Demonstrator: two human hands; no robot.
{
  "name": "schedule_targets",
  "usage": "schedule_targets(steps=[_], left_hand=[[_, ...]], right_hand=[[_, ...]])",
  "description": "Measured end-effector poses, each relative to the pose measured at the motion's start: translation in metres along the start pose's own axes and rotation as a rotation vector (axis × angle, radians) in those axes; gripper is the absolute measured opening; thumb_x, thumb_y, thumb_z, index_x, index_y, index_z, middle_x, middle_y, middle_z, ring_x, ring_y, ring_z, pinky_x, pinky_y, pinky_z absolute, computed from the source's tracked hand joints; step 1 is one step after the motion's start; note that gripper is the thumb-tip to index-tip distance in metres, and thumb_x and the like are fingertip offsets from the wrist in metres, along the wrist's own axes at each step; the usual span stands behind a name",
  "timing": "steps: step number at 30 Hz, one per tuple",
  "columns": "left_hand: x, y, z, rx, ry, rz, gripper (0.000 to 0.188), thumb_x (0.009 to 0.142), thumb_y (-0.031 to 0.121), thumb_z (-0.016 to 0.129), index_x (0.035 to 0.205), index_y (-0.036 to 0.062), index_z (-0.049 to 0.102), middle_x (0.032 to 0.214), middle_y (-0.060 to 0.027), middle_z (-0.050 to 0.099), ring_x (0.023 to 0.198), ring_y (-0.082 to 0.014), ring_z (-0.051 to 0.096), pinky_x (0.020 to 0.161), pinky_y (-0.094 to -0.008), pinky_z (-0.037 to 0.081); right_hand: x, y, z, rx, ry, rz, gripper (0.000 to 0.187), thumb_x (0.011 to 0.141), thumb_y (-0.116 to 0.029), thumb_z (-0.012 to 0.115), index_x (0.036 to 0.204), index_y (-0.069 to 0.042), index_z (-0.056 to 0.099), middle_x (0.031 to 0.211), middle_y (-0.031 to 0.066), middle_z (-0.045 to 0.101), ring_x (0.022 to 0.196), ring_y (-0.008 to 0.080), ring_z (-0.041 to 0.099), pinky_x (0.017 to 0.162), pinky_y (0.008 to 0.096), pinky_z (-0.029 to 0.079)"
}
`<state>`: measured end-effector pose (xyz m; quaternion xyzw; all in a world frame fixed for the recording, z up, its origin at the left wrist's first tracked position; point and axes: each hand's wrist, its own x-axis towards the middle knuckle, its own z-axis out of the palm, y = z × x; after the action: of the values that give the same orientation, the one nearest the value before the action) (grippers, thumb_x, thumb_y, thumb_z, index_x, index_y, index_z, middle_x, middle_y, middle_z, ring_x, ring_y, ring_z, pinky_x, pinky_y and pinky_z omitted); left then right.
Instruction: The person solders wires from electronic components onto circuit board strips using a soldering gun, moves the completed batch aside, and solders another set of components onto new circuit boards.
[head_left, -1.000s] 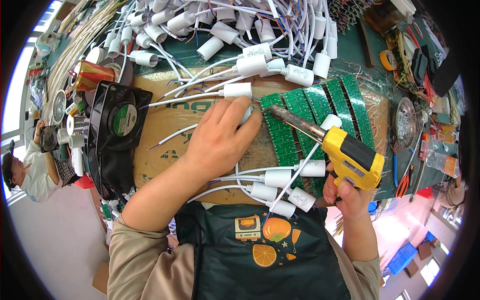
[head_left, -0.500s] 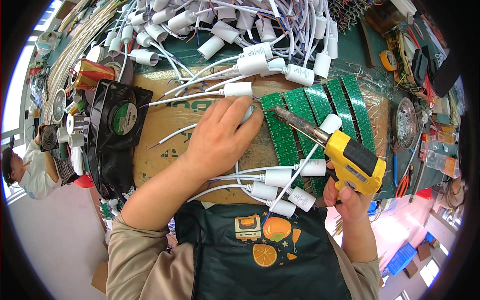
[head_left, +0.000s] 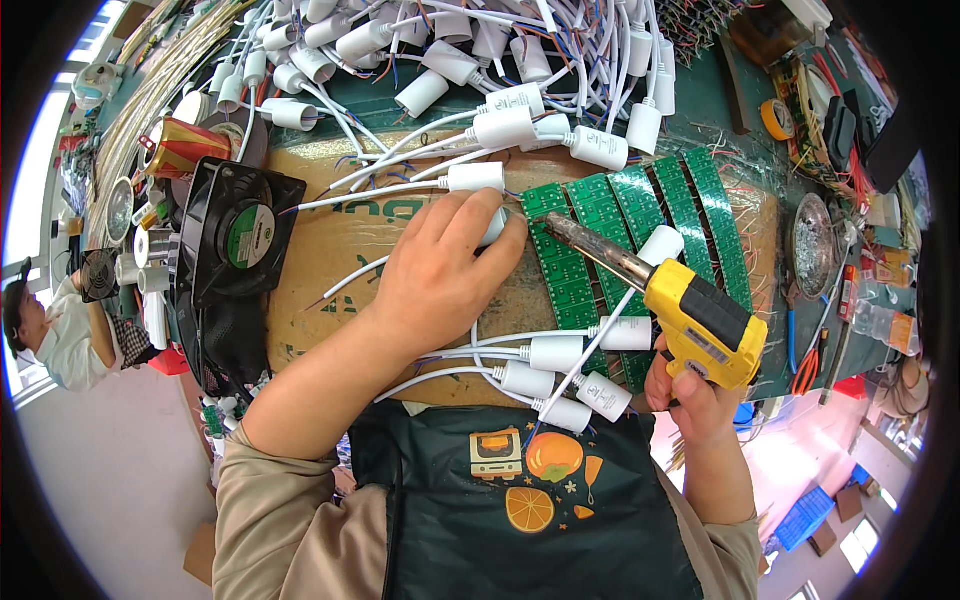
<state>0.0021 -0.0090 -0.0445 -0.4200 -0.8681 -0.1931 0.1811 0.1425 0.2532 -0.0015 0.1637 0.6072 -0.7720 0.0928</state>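
My left hand (head_left: 445,262) is closed round a white cylinder-ended cable (head_left: 491,228), mostly hidden under the fingers; its white cord sticks out to the left, beside my wrist. In my right hand (head_left: 690,395) is a yellow and black soldering gun (head_left: 708,325), gripped by the handle. The gun's dark metal tip (head_left: 556,225) points up and left, over the left edge of the green circuit boards (head_left: 625,205). Another cylinder-ended cable (head_left: 478,177) lies just beyond my left fingers. Several more white cable ends (head_left: 556,353) lie in front of me, between my forearms.
A black fan (head_left: 245,230) stands at the left. Heaped at the back are many white cables (head_left: 450,62). On the right are an orange tape roll (head_left: 776,120), a round metal dish (head_left: 812,245) and orange-handled pliers (head_left: 804,375). Another person (head_left: 75,320) sits at far left.
The soldering gun and my right hand have shifted very slightly left. My left hand stays in place on the cable.
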Motion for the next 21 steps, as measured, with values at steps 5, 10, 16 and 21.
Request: schedule_targets(steps=[5, 10, 16, 21], left_hand=[[0.001, 0.002, -0.001, 0.008, -0.003, -0.009, 0.031, 0.074, 0.011, 0.062, 0.104, 0.0030, 0.064, 0.112, -0.0156, 0.055, 0.098, -0.0304, 0.059, 0.078, -0.0398, 0.052], [0.001, 0.001, 0.001, 0.004, 0.006, -0.001, 0.031, 0.074, 0.011, 0.061, 0.104, 0.0030, 0.064, 0.112, -0.0156, 0.055, 0.098, -0.0301, 0.059, 0.079, -0.0395, 0.052], [0.000, 0.000, 0.000, 0.003, 0.009, 0.002, 0.031, 0.074, 0.011, 0.061, 0.104, 0.0032, 0.064, 0.112, -0.0157, 0.055, 0.098, -0.0300, 0.059, 0.078, -0.0393, 0.052], [0.001, 0.001, 0.000, 0.005, 0.004, -0.007, 0.030, 0.074, 0.011, 0.062, 0.103, 0.0034, 0.064, 0.112, -0.0156, 0.055, 0.098, -0.0301, 0.059, 0.078, -0.0392, 0.052]], right_hand=[[0.001, 0.002, -0.001, -0.011, -0.010, 0.006, 0.062, 0.080, -0.040, 0.080, 0.111, 0.006, 0.053, 0.064, 0.0072, 0.054, 0.050, 0.0143, 0.052, 0.047, 0.0265, 0.044], [0.001, 0.003, 0.001, -0.032, 0.004, -0.021, 0.062, 0.081, -0.040, 0.079, 0.111, 0.007, 0.053, 0.064, 0.0072, 0.053, 0.048, 0.0146, 0.051, 0.045, 0.0269, 0.044], [-0.001, 0.007, -0.002, 0.034, -0.007, -0.084, 0.071, 0.082, -0.043, 0.076, 0.123, 0.009, 0.049, 0.062, 0.0056, 0.050, 0.045, 0.0139, 0.048, 0.042, 0.0273, 0.040], [-0.004, 0.005, -0.009, 0.160, 0.002, -0.048, 0.081, 0.080, -0.043, 0.080, 0.133, 0.007, 0.047, 0.066, 0.0055, 0.052, 0.051, 0.0129, 0.049, 0.047, 0.0268, 0.041]])
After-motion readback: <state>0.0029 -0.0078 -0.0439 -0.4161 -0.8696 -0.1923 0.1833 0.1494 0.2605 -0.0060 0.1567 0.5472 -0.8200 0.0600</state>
